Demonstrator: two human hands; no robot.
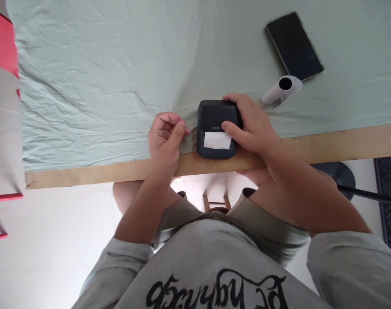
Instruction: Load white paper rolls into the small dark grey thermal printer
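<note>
A small black receipt printer (217, 116) sits at the front edge of the cloth-covered table, with a short strip of white paper (217, 140) across its near part. My right hand (251, 124) grips the printer from its right side, thumb on the top face and fingers around the far right corner. Just left of the printer, apart from it, is my left hand (166, 135). Its fingers are curled with the thumb against the index finger, and nothing shows between them.
Beyond my right hand, a white device with a round dark end (283, 89) rests beside a dark phone or tablet in a case (295, 46). Wrinkled pale green cloth (101, 86) covers the table up to its wooden edge (86, 175). Red and white furniture (4, 47) stands at left.
</note>
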